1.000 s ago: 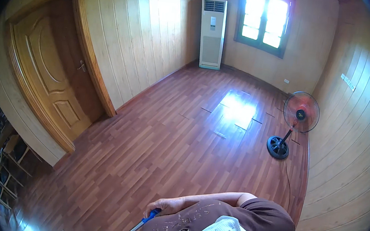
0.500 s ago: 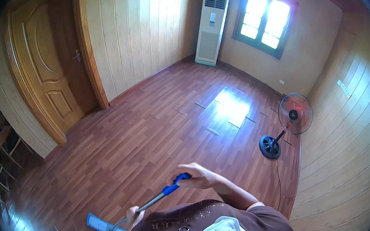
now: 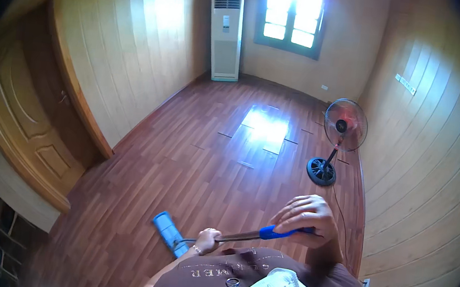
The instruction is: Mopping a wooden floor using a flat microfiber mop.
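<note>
A flat mop with a metal pole lies across in front of my body, its blue grip toward the right. My left hand, with a bracelet at the wrist, is closed round the pole's lower part. Around the blue grip at the pole's upper end curl the fingers of my right hand. The mop's flat blue head is left of my left hand, over the brown wood-plank floor. My sleeve hides part of its near end.
A standing fan on a round black base stands near the right wall, its cord trailing along the floor. At the back are a tall white air conditioner and a bright window. A wooden door and shelving are on the left.
Both hands and the mop have shifted right, and the pole has swung to a flatter angle. The mop head has moved up and right and turned. My view has tilted and turned slightly right.
</note>
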Tool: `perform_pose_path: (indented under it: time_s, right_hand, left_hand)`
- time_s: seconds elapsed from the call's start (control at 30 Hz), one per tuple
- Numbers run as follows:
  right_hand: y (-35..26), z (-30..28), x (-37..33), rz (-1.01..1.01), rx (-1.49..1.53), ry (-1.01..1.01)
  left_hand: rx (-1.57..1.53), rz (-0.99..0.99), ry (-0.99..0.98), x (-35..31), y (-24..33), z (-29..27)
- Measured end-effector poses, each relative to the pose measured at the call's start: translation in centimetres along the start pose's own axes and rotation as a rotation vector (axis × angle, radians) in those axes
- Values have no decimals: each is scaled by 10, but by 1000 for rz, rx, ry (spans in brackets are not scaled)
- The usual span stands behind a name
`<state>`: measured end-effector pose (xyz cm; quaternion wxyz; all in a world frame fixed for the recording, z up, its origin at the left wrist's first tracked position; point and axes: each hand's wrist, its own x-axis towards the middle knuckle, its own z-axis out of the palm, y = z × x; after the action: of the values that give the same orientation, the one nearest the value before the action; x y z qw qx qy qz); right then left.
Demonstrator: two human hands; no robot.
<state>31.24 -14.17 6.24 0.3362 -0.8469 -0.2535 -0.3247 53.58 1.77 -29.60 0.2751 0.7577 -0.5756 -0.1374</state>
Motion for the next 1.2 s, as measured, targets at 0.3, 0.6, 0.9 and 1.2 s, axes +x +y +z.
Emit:
perform_pose_path:
  time_s: [0.3,0.6,0.9,1.2]
  right_hand:
    - [-9,-27,-9,-212,-77,-43]
    - [24,-56,-33,-275,87,-23]
    - [108,-7,-42,-130,594,14]
    - [168,86,-53,494,976,-136]
  left_hand:
    - [-137,254,-170,97,46,16]
    - [-38,281,-206,115,51,25]
    - [36,-114,20,77,-32,5]
    - [-495,-741,371,-7,-215,49]
